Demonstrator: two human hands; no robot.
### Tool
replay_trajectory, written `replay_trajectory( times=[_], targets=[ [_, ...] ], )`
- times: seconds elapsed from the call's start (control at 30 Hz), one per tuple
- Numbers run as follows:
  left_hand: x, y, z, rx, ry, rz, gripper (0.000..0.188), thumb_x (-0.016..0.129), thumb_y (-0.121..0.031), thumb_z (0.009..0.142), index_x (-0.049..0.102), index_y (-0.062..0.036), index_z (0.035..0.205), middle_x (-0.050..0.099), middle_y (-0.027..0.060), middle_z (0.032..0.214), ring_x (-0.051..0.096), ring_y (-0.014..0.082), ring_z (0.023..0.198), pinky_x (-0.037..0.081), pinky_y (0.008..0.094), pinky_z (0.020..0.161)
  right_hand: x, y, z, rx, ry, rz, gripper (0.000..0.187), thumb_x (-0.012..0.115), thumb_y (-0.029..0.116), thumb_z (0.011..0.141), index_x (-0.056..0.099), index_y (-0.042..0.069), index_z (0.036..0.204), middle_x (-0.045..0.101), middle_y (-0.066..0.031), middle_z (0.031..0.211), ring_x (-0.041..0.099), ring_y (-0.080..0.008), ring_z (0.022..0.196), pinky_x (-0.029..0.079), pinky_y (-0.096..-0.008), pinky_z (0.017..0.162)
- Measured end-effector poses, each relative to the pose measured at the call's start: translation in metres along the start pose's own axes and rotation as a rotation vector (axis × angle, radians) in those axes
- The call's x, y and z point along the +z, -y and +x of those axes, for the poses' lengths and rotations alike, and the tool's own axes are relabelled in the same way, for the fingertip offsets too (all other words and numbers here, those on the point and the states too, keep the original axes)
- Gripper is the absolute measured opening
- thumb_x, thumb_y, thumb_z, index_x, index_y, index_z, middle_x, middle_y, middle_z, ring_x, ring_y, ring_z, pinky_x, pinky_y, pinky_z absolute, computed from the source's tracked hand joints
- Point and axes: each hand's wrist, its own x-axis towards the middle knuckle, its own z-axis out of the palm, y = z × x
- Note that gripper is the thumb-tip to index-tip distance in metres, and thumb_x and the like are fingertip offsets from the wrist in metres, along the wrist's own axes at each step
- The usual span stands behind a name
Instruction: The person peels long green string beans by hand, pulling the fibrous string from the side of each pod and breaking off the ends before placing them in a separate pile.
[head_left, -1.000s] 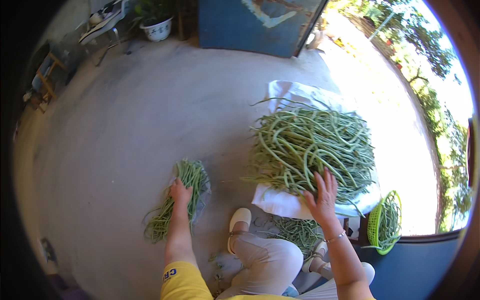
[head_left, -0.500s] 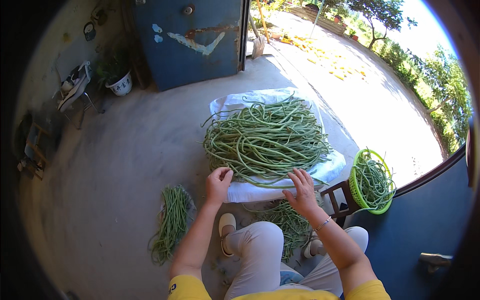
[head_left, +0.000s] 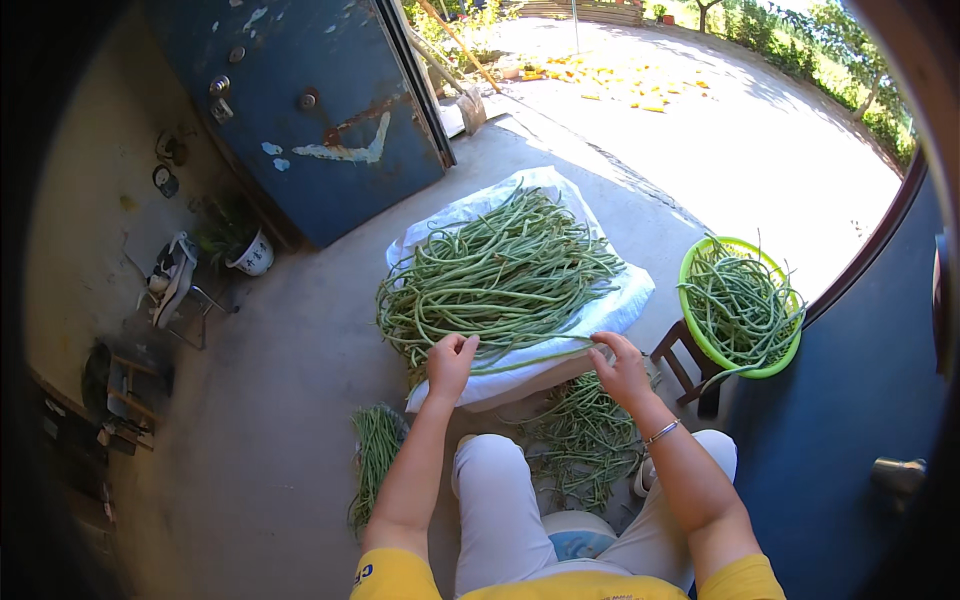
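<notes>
A large heap of long green beans (head_left: 500,270) lies on a white woven sack (head_left: 625,290) in front of me. At the heap's near edge, my left hand (head_left: 450,368) is closed in a pinch on one long bean (head_left: 535,358). This bean stretches to the right across the bare near part of the sack. My right hand (head_left: 622,370) has its thumb and fingertips around the bean's right end.
A lime-green basket (head_left: 792,345) of beans stands on a dark wooden stool (head_left: 682,362) at the right. Cut bean pieces (head_left: 585,440) lie on the floor between my feet, and a bean bundle (head_left: 375,455) lies left. A blue door (head_left: 310,120) stands far left.
My view has turned, shifting the room. My right hand's spread fingers have drawn in around the bean's right end. The bean between my hands now slants up to the right.
</notes>
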Motion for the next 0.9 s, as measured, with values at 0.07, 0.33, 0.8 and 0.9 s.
replay_trajectory(
  times=[0.07,0.33,0.8,0.9],
  targets=[
    [0.01,-0.016,-0.002,0.029,0.101,0.075,0.022,0.065,-0.019,0.075,0.06,0.0022,0.071,0.057,0.0042,0.059,0.048,0.009,0.052,0.039,0.0264,0.05,-0.001,0.001,0.006,-0.032,0.024,0.015,0.02,0.058,0.014,0.078,0.06,0.001,0.094,0.061,-0.0138,0.093,0.057,-0.0293,0.09,0.046,-0.0352,0.075],
    [0.057,-0.03,0.004,0.235,0.173,0.398,0.025,0.062,-0.01,0.067,0.062,-0.0036,0.092,0.056,0.0108,0.074,0.056,0.0245,0.069,0.045,0.0351,0.063,-0.034,-0.009,0.033,0.093,-0.141,0.23,0.018,0.057,0.014,0.08,0.062,-0.001,0.089,0.063,-0.0144,0.079,0.062,-0.0243,0.07,0.048,-0.0318,0.065],
    [-0.025,-0.154,0.11,0.156,-0.085,-0.561,0.008,0.06,-0.008,0.081,0.058,-0.0015,0.087,0.059,0.0033,0.073,0.049,0.0054,0.054,0.037,0.0162,0.045,-0.05,-0.003,0.027,0.068,-0.062,0.174,0.017,0.058,0.015,0.08,0.062,0.0,0.088,0.063,-0.0143,0.079,0.062,-0.0243,0.07,0.048,-0.0326,0.064],
    [-0.025,-0.163,0.078,-0.067,0.099,-0.79,0.008,0.06,-0.006,0.081,0.057,-0.0023,0.087,0.06,0.0047,0.074,0.05,0.006,0.054,0.038,0.0173,0.042,-0.044,-0.003,0.029,0.106,-0.059,0.261,0.018,0.058,0.015,0.08,0.062,0.0,0.089,0.064,-0.0133,0.079,0.062,-0.022,0.069,0.048,-0.0315,0.063]
  ],
)
